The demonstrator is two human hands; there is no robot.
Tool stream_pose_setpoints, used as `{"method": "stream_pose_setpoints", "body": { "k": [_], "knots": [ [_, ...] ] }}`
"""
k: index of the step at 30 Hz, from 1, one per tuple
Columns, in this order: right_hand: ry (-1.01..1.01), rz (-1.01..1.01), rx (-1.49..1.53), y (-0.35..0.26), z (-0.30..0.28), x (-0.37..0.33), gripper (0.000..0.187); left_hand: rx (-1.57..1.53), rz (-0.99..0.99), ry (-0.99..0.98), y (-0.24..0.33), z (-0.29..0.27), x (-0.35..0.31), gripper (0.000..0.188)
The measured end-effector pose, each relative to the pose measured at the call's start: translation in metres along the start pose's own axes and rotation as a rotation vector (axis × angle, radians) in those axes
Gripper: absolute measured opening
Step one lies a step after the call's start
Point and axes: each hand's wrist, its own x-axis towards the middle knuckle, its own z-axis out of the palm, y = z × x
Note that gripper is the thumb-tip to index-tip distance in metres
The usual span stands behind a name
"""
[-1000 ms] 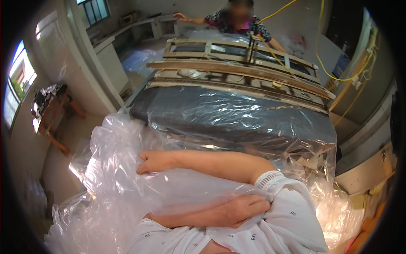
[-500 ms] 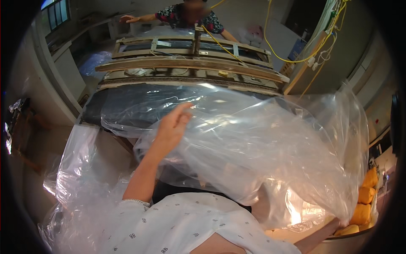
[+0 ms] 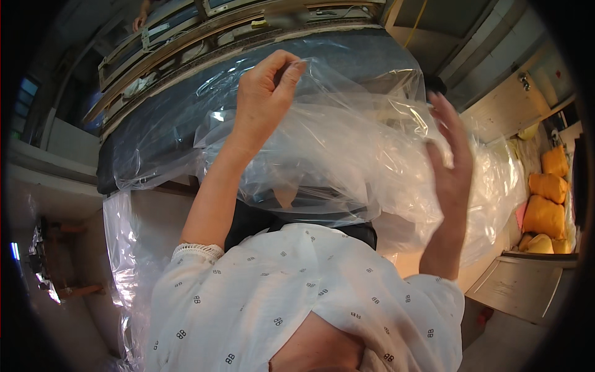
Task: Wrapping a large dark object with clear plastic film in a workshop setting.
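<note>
Head view, from the left: a long dark-grey padded block (image 3: 145, 127) lies partly beneath clear, wrinkled plastic film (image 3: 322, 146), which spreads before me; my left hand (image 3: 269, 87) pinches the film between thumb and fingers; my right hand (image 3: 452, 146), blurred, is spread, holding nothing, beside it; puffy orange bundles (image 3: 546, 211) sit stacked far right.

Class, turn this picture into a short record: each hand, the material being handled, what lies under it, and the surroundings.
Left hand: raised, thumb and fingers closed on the sheet
Right hand: open, fingers spread, blurred; contact with the sheet unclear
Material: clear plastic sheet, loose and wrinkled
Beneath the sheet: dark grey padded piece, partly covered
Far side: slatted wooden frame; another person's hand at upper left
Right side: stacked orange bundles
</note>
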Motion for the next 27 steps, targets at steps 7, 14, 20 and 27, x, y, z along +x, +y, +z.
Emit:
{"method": "stream_pose_setpoints", "body": {
  "k": [7, 14, 20, 27],
  "knots": [
    [-0.080, -0.200, 0.161, -0.012, 0.058, 0.033, 0.012, 0.192, 0.180, -0.101, 0.046, -0.018, -0.032, 0.017],
    [0.214, -0.727, -0.679, -0.014, -0.037, 0.080, 0.019, 0.381, -0.169, 0.117, -0.037, -0.085, -0.058, 0.020],
    [0.269, -0.570, -0.800, 0.020, -0.050, 0.130, 0.019, 0.314, -0.362, 0.015, -0.039, -0.161, -0.086, 0.023],
    [-0.046, -0.216, -0.227, 0.054, 0.035, 0.167, 0.016, -0.312, -0.358, 0.311, -0.040, -0.309, -0.094, 0.016]
  ]
}}
